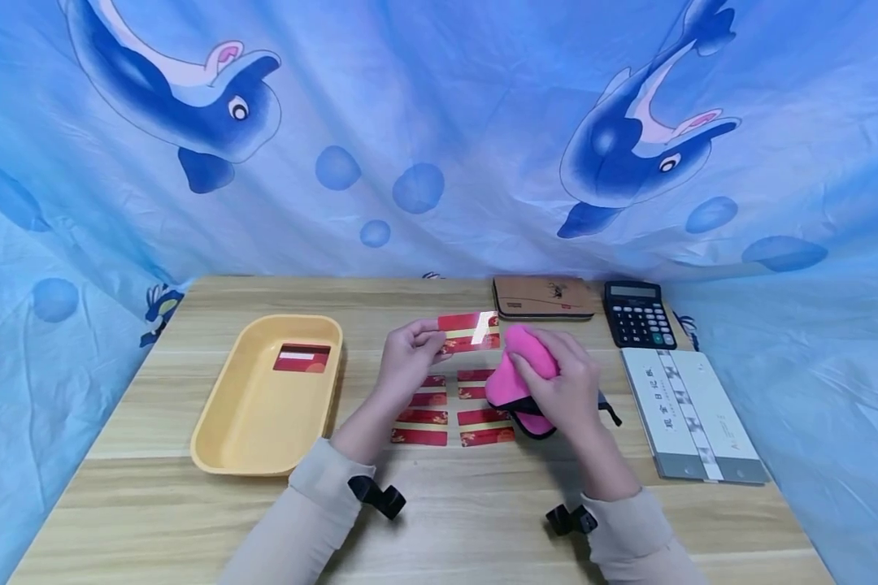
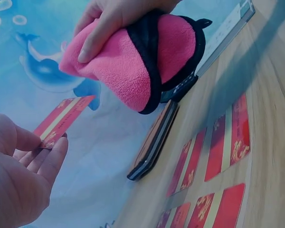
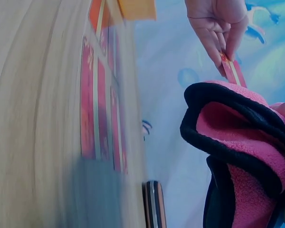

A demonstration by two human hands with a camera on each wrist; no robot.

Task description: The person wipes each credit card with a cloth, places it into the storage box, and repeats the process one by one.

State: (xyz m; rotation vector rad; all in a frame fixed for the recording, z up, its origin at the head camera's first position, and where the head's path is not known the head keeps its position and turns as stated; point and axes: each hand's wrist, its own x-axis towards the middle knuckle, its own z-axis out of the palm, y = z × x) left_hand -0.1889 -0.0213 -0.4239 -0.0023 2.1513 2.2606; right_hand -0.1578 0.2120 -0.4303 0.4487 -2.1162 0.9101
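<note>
My left hand (image 1: 408,355) pinches a red card with a pale yellow stripe (image 1: 470,331) by its left end, raised above the table. My right hand (image 1: 567,382) grips a bunched pink cloth with black edging (image 1: 521,366) just right of that card. In the left wrist view the cloth (image 2: 128,66) hangs folded under the right fingers, apart from the held card (image 2: 62,119). Several matching red cards (image 1: 419,417) lie in two columns on the table below the hands. The cloth hides part of the right column in the head view.
A yellow tray (image 1: 263,431) on the left holds one red card (image 1: 302,358) with a dark stripe. At the back lies a brown zipped wallet (image 1: 544,297), beside a black calculator (image 1: 639,314). A white-and-grey book (image 1: 691,414) lies at the right. A blue dolphin curtain (image 1: 439,146) surrounds the table.
</note>
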